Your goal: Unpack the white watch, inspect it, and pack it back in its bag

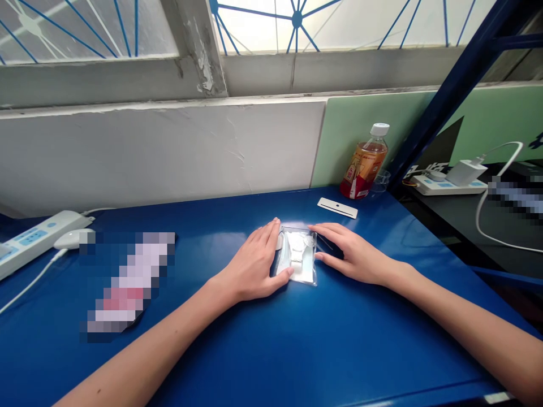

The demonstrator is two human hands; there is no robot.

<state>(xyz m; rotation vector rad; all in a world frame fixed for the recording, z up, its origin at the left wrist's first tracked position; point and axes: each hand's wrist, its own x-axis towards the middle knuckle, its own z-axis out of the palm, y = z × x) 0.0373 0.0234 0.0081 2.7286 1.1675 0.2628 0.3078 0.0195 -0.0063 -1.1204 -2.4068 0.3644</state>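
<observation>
A small clear plastic packet (309, 276) lies on the blue tabletop, with white contents inside that I cannot make out exactly. My left hand (257, 265) rests along the packet's left side, its fingers stretched out together and its thumb tip on the packet's lower left part. At the opposite side is my right hand (356, 251), thumb and fingers apart. Its index fingertip meets the upper right corner, and its thumb tip is by the right edge. A rounded whitish piece shows partly beside the left fingers; the rest of it is hidden.
A flat white strip (337, 207) lies behind my right hand, near a drink bottle (365, 164) against the wall. On the left are a power strip (38, 234), a white charger (73, 238) and a pixelated object (131, 282). A blue metal post (441, 96) rises at the right.
</observation>
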